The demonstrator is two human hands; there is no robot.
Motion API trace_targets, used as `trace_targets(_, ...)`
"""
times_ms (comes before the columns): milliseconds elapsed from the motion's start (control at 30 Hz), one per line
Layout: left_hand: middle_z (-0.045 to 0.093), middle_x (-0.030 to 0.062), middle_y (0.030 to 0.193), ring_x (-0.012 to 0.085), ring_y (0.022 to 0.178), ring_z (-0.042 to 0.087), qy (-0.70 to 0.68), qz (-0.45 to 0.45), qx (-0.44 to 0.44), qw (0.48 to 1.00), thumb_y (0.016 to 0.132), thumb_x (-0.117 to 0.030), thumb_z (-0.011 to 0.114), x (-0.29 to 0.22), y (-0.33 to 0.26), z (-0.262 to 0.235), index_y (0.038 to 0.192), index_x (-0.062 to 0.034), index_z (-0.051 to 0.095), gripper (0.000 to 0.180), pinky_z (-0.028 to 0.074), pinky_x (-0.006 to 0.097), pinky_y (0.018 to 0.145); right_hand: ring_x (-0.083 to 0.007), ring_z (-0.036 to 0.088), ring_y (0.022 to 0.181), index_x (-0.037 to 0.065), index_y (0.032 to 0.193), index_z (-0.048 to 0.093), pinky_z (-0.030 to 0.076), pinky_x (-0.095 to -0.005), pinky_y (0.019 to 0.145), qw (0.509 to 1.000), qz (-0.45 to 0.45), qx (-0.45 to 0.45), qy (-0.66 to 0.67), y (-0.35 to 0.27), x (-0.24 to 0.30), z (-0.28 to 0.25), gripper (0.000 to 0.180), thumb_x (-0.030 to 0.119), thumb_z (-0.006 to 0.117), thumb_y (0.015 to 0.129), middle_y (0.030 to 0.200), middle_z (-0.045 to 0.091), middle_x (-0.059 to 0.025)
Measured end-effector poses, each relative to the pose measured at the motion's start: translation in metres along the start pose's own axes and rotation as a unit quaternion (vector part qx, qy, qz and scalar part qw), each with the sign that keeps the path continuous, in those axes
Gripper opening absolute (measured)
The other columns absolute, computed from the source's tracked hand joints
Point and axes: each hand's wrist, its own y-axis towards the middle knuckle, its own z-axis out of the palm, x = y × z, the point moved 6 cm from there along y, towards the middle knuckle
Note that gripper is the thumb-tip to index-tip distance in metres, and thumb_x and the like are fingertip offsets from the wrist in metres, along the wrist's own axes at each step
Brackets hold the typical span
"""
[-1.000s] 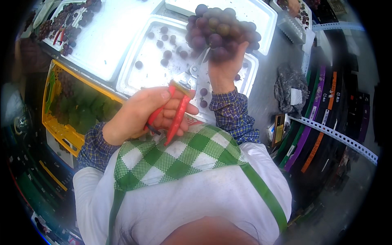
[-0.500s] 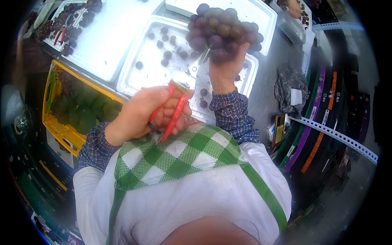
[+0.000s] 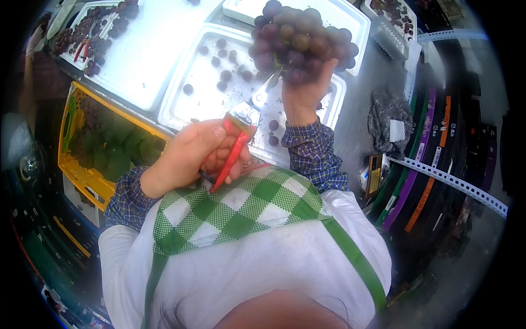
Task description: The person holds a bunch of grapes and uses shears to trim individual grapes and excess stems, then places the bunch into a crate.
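I have the fingers of my left hand [image 3: 189, 153] curled around the red handles of the snips [image 3: 245, 113], their tips at the near edge of the bunch of dark grapes [image 3: 304, 41]. My right hand [image 3: 303, 101] holds that bunch up over the far side of the white tray [image 3: 193, 70], thumb along its side; the other fingers are mostly hidden behind the fruit. Loose grapes [image 3: 226, 75] lie scattered in the tray on the metal worktop [image 3: 359, 104], and a yellow crate [image 3: 68, 163] holding green leaves [image 3: 112, 145] stands to my left.
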Motion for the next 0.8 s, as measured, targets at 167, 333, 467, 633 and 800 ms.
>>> trace_targets(167,0.065,0.0204,0.105,0.0223,0.077,0.066,0.005,0.000,-0.007,1.000,0.107,-0.034,0.040,-0.004,-0.005,0.003,0.122,0.0107,0.049,0.048,0.055,0.032,0.071,-0.0210,0.052,0.125,0.014,0.138,0.049,0.042,-0.0397,0.107,0.999,0.000,0.031,0.016,0.001,0.001,0.000,0.060,0.060,0.046,0.100,0.134,0.054,-0.0050)
trace_targets(333,0.064,0.0244,0.113,0.0257,0.084,0.067,0.054,-0.012,0.033,0.998,0.106,-0.034,0.040,-0.009,-0.006,0.003,0.126,0.0120,0.048,0.050,0.055,0.034,0.078,-0.0213,0.053,0.124,0.014,0.139,0.048,0.043,-0.0398,0.106,0.999,-0.003,0.042,0.014,-0.002,0.005,0.004,0.060,0.060,0.043,0.101,0.134,0.054,-0.0053)
trace_targets(467,0.063,0.0257,0.116,0.0265,0.087,0.067,0.064,-0.019,0.041,0.997,0.106,-0.035,0.041,-0.007,-0.004,0.003,0.129,0.0127,0.046,0.053,0.055,0.036,0.081,-0.0217,0.053,0.123,0.013,0.139,0.049,0.044,-0.0401,0.106,0.998,0.000,0.051,0.032,-0.007,0.008,0.011,0.061,0.061,0.041,0.101,0.134,0.055,-0.0060)
trace_targets(633,0.062,0.0260,0.118,0.0280,0.091,0.068,0.072,-0.011,0.034,0.997,0.106,-0.035,0.041,-0.005,-0.004,0.005,0.128,0.0122,0.046,0.052,0.055,0.038,0.085,-0.0214,0.055,0.121,0.013,0.138,0.050,0.045,-0.0395,0.104,0.999,0.008,0.040,0.035,-0.008,0.008,0.011,0.060,0.060,0.041,0.101,0.132,0.056,-0.0061)
trace_targets(800,0.062,0.0263,0.119,0.0291,0.094,0.068,0.078,-0.006,0.033,0.996,0.106,-0.034,0.042,-0.005,-0.001,0.005,0.126,0.0115,0.046,0.050,0.055,0.038,0.087,-0.0213,0.055,0.120,0.012,0.137,0.050,0.045,-0.0388,0.103,0.999,0.018,0.032,0.036,-0.009,0.005,0.007,0.060,0.060,0.043,0.101,0.132,0.056,-0.0062)
